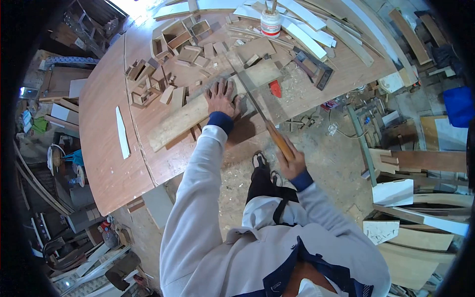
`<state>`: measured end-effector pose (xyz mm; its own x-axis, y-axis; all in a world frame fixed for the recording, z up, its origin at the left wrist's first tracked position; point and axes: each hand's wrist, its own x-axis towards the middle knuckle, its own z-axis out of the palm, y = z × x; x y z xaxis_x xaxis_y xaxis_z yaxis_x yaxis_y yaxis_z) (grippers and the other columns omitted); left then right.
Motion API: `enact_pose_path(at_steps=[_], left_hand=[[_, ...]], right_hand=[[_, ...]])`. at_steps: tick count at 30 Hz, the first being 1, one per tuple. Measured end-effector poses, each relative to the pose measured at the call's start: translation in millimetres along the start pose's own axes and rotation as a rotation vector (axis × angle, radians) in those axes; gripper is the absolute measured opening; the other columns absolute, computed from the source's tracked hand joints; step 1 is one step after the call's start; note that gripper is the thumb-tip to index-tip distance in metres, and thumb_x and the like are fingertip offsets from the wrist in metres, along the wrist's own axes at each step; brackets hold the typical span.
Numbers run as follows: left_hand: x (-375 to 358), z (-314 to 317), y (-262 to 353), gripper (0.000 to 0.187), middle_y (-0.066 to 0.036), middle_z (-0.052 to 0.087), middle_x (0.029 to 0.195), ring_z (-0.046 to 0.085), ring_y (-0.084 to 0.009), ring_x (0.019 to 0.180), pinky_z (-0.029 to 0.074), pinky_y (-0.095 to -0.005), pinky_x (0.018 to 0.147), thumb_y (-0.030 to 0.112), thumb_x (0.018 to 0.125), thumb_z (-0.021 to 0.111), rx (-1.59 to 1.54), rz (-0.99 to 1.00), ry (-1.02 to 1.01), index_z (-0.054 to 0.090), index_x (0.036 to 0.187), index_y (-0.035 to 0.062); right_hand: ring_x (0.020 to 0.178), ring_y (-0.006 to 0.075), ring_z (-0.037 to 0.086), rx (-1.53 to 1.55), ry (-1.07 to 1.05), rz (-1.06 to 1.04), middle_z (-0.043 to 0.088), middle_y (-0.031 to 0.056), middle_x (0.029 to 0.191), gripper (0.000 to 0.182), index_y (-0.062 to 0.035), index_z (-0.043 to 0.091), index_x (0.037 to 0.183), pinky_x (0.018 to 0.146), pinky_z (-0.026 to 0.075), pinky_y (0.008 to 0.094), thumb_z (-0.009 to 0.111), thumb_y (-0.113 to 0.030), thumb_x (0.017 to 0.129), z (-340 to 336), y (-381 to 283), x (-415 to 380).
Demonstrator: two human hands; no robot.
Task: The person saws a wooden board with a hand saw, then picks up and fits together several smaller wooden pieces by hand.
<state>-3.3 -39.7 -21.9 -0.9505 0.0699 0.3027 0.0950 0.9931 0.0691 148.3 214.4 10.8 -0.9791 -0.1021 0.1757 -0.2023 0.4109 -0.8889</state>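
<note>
A long pale wooden board (174, 129) lies at a slant across the brown worktable (106, 168). Pressed onto its top is my left hand (221, 100), fingers spread and palm down. My right hand (293, 162) is wrapped round the wooden handle of a handsaw (280, 142), just off the table's front edge. From there the narrow blade runs up and left across the board, to the right of my left hand. The board's right end sticks out past the blade, close to a small red piece (275, 89).
Small wooden boxes (176, 37) and offcuts crowd the table behind the board. A white jar with a red label (270, 24) stands at the back. A dark-edged wooden block (312, 68) sits at right among sawdust. A white strip (121, 132) lies at left.
</note>
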Motion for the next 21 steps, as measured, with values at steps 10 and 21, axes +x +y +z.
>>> enact_pose_path(at_steps=[10,21], left_hand=[[-4,-4,6,0.059,-0.015,0.042,0.144,0.037,-0.0364,0.131,0.021,-0.0597,0.107,0.043,0.087,0.055,-0.031,-0.01,0.006,0.046,0.139,0.0149],[1,-2,0,0.058,-0.015,0.044,0.141,0.038,-0.0355,0.13,0.023,-0.0592,0.105,0.045,0.087,0.056,-0.037,-0.006,0.056,0.049,0.136,0.0143]], right_hand=[[0.072,0.0354,0.069,-0.023,-0.082,0.142,0.066,0.0254,0.087,0.046,0.0004,0.052,0.129,0.063,0.054,0.0357,0.064,-0.016,0.088,-18,-50,19],[0.068,0.0375,0.067,0.02,-0.043,0.057,0.064,0.0244,0.079,0.042,-0.0024,0.053,0.127,0.06,0.053,0.038,0.062,-0.018,0.089,-55,-68,-34]])
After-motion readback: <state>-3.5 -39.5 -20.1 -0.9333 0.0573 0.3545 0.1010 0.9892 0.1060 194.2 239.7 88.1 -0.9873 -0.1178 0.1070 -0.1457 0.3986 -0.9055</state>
